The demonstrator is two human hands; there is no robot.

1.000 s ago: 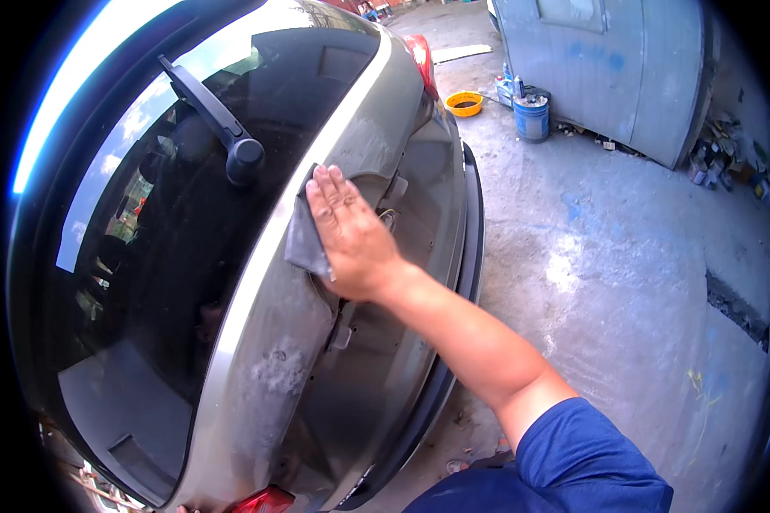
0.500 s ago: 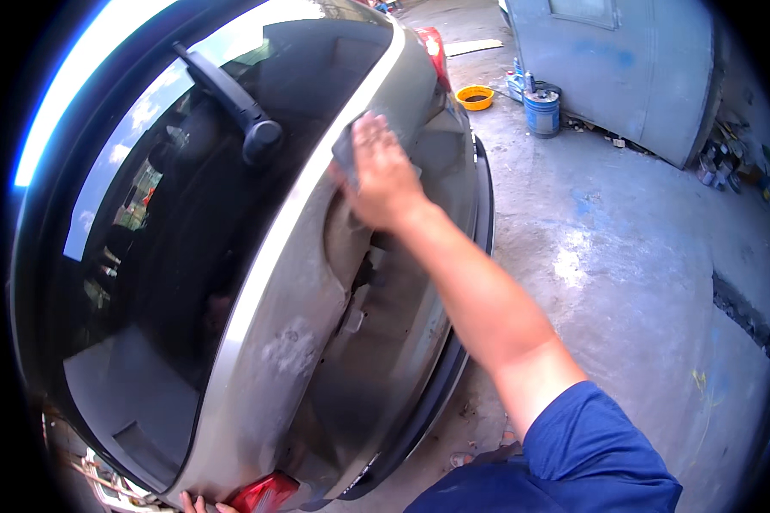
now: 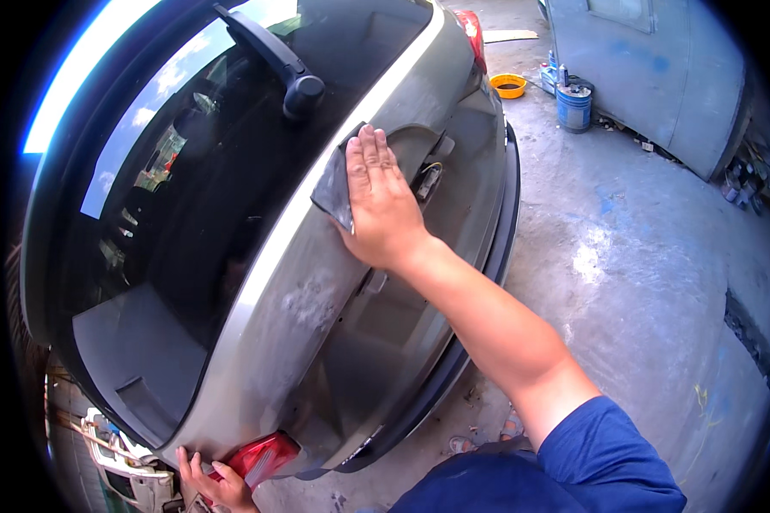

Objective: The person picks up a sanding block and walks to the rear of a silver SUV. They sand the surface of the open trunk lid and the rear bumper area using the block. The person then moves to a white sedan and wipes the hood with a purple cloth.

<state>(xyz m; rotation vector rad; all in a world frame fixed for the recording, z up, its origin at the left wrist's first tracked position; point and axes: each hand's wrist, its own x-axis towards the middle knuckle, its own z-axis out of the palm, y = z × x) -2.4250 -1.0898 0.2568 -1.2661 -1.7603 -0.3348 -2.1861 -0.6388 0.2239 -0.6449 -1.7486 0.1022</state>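
Observation:
My right hand (image 3: 376, 192) presses a dark grey abrasive-looking sheet (image 3: 330, 195) against the silver tailgate (image 3: 299, 256) of a car, just below the rear window (image 3: 171, 282), its fingers close together. A whitish scuffed patch (image 3: 312, 299) lies on the panel nearer me. Beside my fingers is a recess with a small fitting (image 3: 429, 181). My left hand (image 3: 218, 483) rests at the lower corner of the car beside the red tail lamp (image 3: 261, 453), fingers apart and lightly bent, holding nothing. The rear wiper (image 3: 282, 64) lies on the glass.
A yellow basin (image 3: 512, 91) and a blue bucket with containers (image 3: 573, 109) stand by a grey metal panel (image 3: 633, 81). Assorted clutter (image 3: 744, 179) lies at the right. The concrete floor (image 3: 633, 282) has a dark slot (image 3: 749, 333). White car parts (image 3: 120, 462) sit at lower left.
My right hand slid up along the tailgate with the sheet, then slightly back down. My left hand has come into view at the lower corner. The view has shifted, so the car appears further right.

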